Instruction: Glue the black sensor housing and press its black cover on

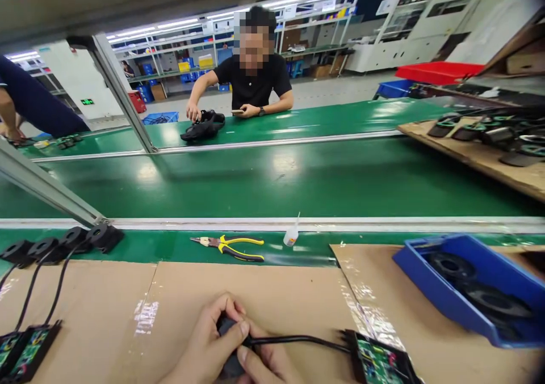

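Observation:
Between my two hands, low in the middle of the head view, is a black round part [230,366], partly covered by my fingers. My left hand [208,344] wraps its left side, thumb pressed on top. From the right, my right hand [266,358] pinches it near where a black cable [302,338] comes out. That cable runs right to a green circuit board in a black housing [381,361], which lies on the cardboard [196,299]. Beyond my hands lie yellow-and-black pliers [230,247] and a small white bottle with a thin nozzle [292,235].
At right stands a blue bin [464,304] holding black round parts. Several black ring-shaped parts [74,239] with cables and boards sit at left. A green conveyor belt [255,180] runs across. A co-worker [258,83] sits opposite; a metal post [55,185] rises at left.

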